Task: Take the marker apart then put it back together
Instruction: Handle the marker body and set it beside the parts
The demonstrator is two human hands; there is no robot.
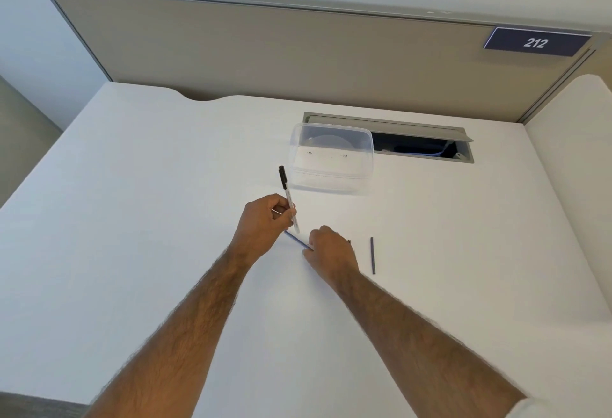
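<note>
My left hand (265, 219) grips a white marker barrel with a black cap (287, 194), held upright and tilted a little, cap end pointing away from me. My right hand (329, 252) rests on the white desk (132, 219) just right of it, fingers pinching one end of a thin blue rod (297, 241) that lies on the desk between the two hands. A second thin dark-blue rod (373, 255) lies loose on the desk to the right of my right hand. A small dark piece (349, 242) peeks out at my right hand's far side.
A clear plastic container (331, 157) stands behind the hands. Behind it is an open cable hatch (420, 146) in the desk. A beige partition (298, 53) with a "212" plate (536, 42) closes off the back. The desk's left edge drops to the floor.
</note>
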